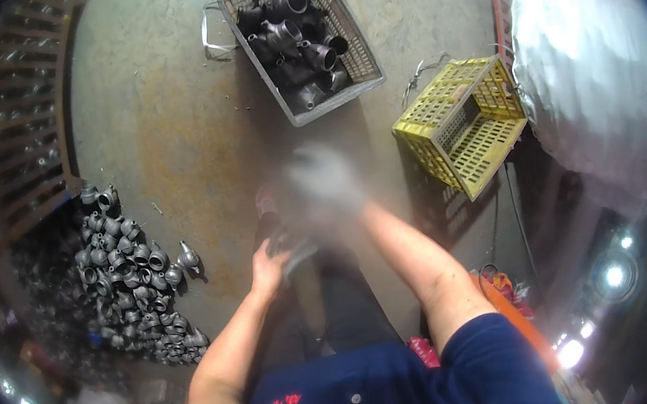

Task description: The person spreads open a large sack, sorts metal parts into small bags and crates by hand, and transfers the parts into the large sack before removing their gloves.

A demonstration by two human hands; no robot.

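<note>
My left hand [268, 266] is bare and held low in front of my body. Its fingers are curled round a pale grey, cloth-like thing [300, 259], too blurred to name surely. My right hand [325, 176] wears a whitish glove and is raised ahead of the left one. Motion smears it, so its fingers and anything in them are hidden. Beyond it on the floor stands a grey plastic crate [304, 116] with dark metal pipe fittings [282, 37] inside. The hands are apart from the crate.
A heap of grey metal fittings [128, 276] lies at left, with one loose fitting [188, 257] beside it. A yellow slatted crate [442, 121] rests tipped on its side at right, near a large white sack [592, 75]. Rusty metal bars [23, 124] stand far left. A cable [519, 220] trails at right.
</note>
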